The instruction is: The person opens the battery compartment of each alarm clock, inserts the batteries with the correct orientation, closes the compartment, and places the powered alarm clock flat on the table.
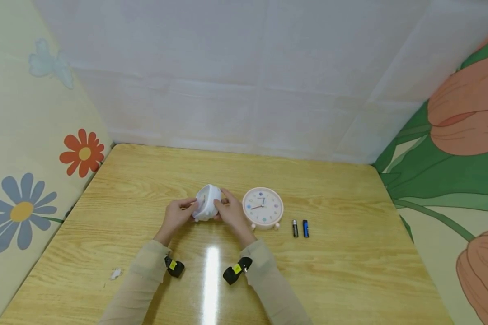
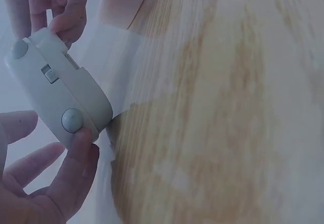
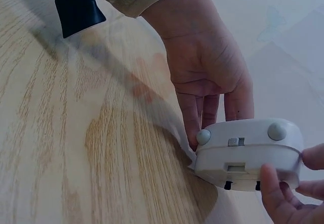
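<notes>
A white clock [image 1: 208,202] is held near the middle of a wooden table [image 1: 349,194], its face turned toward the left hand [image 1: 178,214]. One side of it is pinched by the fingers and thumb of that hand, and the opposite side is gripped between the thumb and fingers of the right hand [image 1: 230,210]. Whether the clock is touching the table cannot be told. Its underside is shown in both wrist views, where two round feet [image 2: 72,120], a small switch [image 2: 50,74] set between them and a narrow slot [image 3: 236,168] can be seen. Just beside the right hand, a pink clock [image 1: 262,206] is stood on the table with its face toward the head camera. Farther right, a black battery [image 1: 295,228] and a blue battery [image 1: 306,228] are laid side by side, a little apart. A small white scrap [image 1: 115,273] is seen near the left sleeve [image 1: 140,280]. Behind the table a white cloth [image 1: 227,90] is hung, and large flowers are pictured on the side walls.
</notes>
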The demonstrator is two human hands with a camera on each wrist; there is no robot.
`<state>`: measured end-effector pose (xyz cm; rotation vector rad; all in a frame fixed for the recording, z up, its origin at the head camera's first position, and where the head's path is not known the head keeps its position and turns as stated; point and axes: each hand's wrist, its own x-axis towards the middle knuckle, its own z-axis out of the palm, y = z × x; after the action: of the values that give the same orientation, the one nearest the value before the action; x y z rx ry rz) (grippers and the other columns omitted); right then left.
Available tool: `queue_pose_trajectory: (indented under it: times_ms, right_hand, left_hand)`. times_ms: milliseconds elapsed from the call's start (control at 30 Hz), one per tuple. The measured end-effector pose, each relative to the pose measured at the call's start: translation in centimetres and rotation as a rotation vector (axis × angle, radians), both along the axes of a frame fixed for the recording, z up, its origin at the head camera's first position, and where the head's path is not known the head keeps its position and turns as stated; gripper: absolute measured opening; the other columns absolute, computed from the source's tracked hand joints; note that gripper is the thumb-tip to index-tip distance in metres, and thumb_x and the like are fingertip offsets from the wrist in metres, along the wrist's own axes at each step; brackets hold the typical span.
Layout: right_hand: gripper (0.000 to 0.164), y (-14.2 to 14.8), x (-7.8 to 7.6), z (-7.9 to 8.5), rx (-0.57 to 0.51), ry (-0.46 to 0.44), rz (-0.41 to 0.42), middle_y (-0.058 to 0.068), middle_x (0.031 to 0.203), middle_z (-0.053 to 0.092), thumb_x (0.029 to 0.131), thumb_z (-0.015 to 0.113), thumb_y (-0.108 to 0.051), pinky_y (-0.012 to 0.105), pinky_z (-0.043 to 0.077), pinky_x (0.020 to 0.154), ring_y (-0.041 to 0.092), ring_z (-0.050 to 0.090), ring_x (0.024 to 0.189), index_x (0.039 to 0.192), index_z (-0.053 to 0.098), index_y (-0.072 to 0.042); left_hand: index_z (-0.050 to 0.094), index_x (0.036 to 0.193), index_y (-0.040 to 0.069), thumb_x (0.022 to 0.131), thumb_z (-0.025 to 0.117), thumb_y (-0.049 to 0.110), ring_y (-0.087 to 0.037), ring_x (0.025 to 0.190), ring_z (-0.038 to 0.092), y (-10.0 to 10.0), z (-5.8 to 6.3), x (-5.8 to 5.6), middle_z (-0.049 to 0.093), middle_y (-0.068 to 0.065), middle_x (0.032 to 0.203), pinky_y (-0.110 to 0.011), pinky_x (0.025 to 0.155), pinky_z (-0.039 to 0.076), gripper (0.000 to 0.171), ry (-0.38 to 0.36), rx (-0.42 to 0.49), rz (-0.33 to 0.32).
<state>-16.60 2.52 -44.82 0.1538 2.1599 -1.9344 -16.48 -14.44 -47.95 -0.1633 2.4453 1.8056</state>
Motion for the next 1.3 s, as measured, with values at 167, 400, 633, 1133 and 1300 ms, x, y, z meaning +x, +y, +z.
queue_pose_trajectory:
  times_ms: [167, 400, 633, 1133, 1300]
  right_hand:
    - [0.050, -0.1, 0.1, 0.1, -0.030, -0.029, 0.001, 0.011, 0.094, 0.052, 0.091, 0.055, -0.011, 0.035, 0.055, 0.063, 0.018, 0.057, 0.064, 0.139, 0.039, -0.011]
    - [0.051, -0.3, 0.2, 0.0, -0.060, -0.028, -0.013, 0.010, 0.091, 0.054, 0.090, 0.057, -0.012, 0.035, 0.055, 0.060, 0.023, 0.059, 0.062, 0.138, 0.039, -0.010]
    - [0.052, -0.6, 0.1, -0.5, -0.109, -0.063, -0.008, 0.015, 0.105, 0.055, 0.091, 0.056, -0.017, 0.036, 0.055, 0.062, 0.021, 0.059, 0.072, 0.138, 0.038, -0.007]
    - [0.046, -1.1, 0.2, -1.0, -0.222, -0.099, 0.031, 0.018, 0.107, 0.058, 0.094, 0.051, -0.020, 0.040, 0.055, 0.064, 0.023, 0.060, 0.077, 0.137, 0.040, -0.008]
    - [0.049, -1.2, 0.2, -1.1, -0.222, -0.092, 0.032, 0.019, 0.109, 0.058, 0.093, 0.052, -0.022, 0.040, 0.055, 0.064, 0.024, 0.060, 0.078, 0.138, 0.039, -0.007]
  left_hand:
    - [0.060, 0.113, -0.007, 0.088, 0.061, 0.019, -0.016, 0.057, 0.061, 0.0, -0.1, 0.0, 0.063, -0.024, 0.093, -0.030, 0.055, 0.054, 0.036, 0.001, -0.022, 0.000]
    - [0.061, 0.112, -0.005, 0.088, 0.061, 0.026, -0.015, 0.058, 0.060, 0.0, 0.0, 0.1, 0.064, -0.022, 0.093, -0.029, 0.055, 0.053, 0.039, 0.018, -0.062, -0.005]
    - [0.060, 0.114, -0.005, 0.089, 0.059, 0.032, -0.015, 0.061, 0.059, -0.1, 0.2, 0.2, 0.063, -0.023, 0.097, -0.027, 0.056, 0.052, 0.045, 0.014, -0.086, -0.025]
    - [0.059, 0.115, -0.004, 0.091, 0.050, 0.044, -0.017, 0.072, 0.058, 0.0, 0.9, 0.2, 0.060, -0.020, 0.105, -0.027, 0.059, 0.051, 0.054, -0.048, -0.103, -0.071]
    - [0.058, 0.116, -0.005, 0.089, 0.049, 0.049, -0.020, 0.077, 0.059, 0.1, 1.2, 0.2, 0.060, -0.021, 0.107, -0.029, 0.063, 0.052, 0.061, -0.072, -0.119, -0.088]
